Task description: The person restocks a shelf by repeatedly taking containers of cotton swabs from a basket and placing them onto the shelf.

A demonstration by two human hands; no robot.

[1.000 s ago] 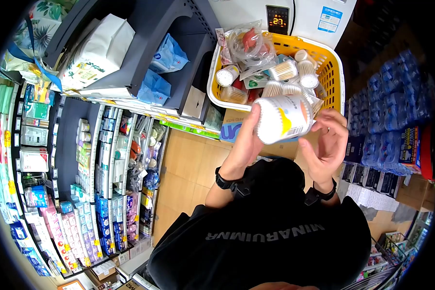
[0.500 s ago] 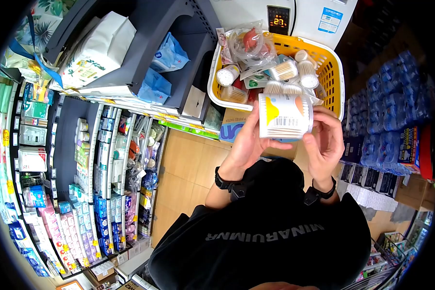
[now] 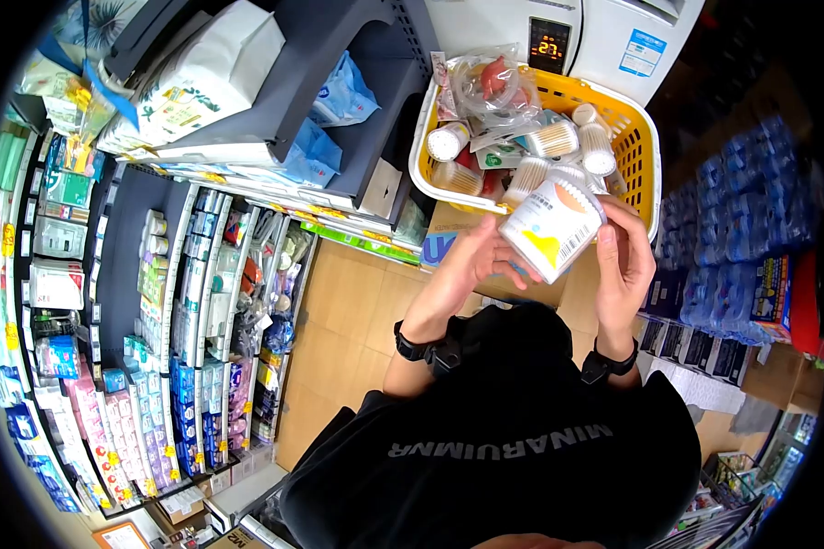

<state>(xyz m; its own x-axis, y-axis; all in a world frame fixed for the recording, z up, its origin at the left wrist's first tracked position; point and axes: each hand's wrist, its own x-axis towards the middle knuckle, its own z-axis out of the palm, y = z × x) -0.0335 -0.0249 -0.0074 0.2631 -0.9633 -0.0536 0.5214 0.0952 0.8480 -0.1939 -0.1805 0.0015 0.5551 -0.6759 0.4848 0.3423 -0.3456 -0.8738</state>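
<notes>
Shelves (image 3: 133, 274) of packaged goods fill the left of my remote view, beside a tan floor (image 3: 339, 357). At the centre, a white-labelled tub (image 3: 551, 229), seemingly of cotton swabs, is held up and tilted. My right hand (image 3: 624, 252) is clamped on its right side, thumb against the wall; my left hand (image 3: 474, 256) has its fingers loosely apart at the lower left, and whether they touch I cannot tell. I judge the tub light, its smooth wall thin, slightly slippery and easily dented, so I'd grip gently round the sides. Just beyond sits a yellow basket (image 3: 572, 89) with similar tubs (image 3: 598, 151), then a white appliance (image 3: 604, 50) behind.
</notes>
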